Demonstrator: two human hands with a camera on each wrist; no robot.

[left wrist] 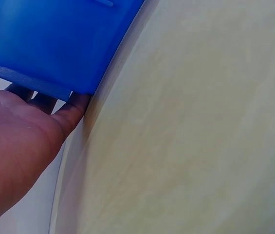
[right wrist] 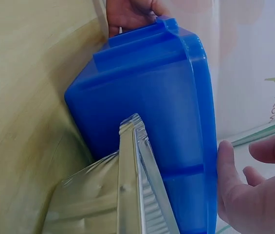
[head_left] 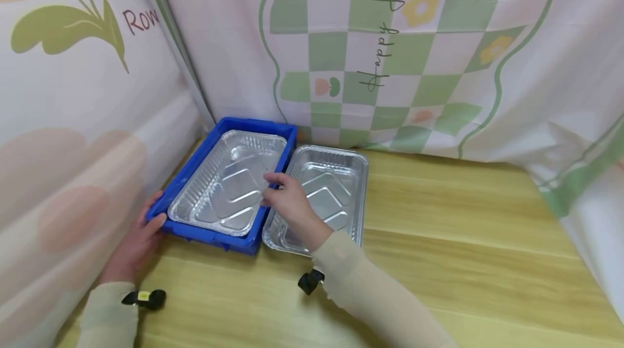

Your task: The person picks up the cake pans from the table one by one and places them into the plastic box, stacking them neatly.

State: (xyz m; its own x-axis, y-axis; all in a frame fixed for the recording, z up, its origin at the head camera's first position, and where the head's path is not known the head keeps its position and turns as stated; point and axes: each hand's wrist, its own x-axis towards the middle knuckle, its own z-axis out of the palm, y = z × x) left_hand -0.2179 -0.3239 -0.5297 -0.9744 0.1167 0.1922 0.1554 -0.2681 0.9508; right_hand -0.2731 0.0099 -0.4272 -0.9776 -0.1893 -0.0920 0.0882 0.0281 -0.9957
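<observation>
A blue plastic bin point(head_left: 209, 237) sits at the left of the table with a shiny foil tray point(head_left: 241, 185) lying inside it. My left hand point(head_left: 138, 242) grips the bin's near left corner, thumb over the rim. From the left wrist view, the fingers of that hand point(left wrist: 20, 131) tuck up under the lip of the bin point(left wrist: 49, 44). My right hand point(head_left: 290, 201) hovers at the bin's right rim, fingers loosely bent around nothing. In the right wrist view one fingertip of this hand point(right wrist: 259, 195) meets the outer rim of the bin point(right wrist: 142, 92).
Against the bin's right side stands a second foil tray point(head_left: 336, 191), partly covered by my right forearm. Wooden tabletop point(head_left: 463, 218) extends to the right. Printed curtains point(head_left: 326, 6) close off the back and the left side, near the bin.
</observation>
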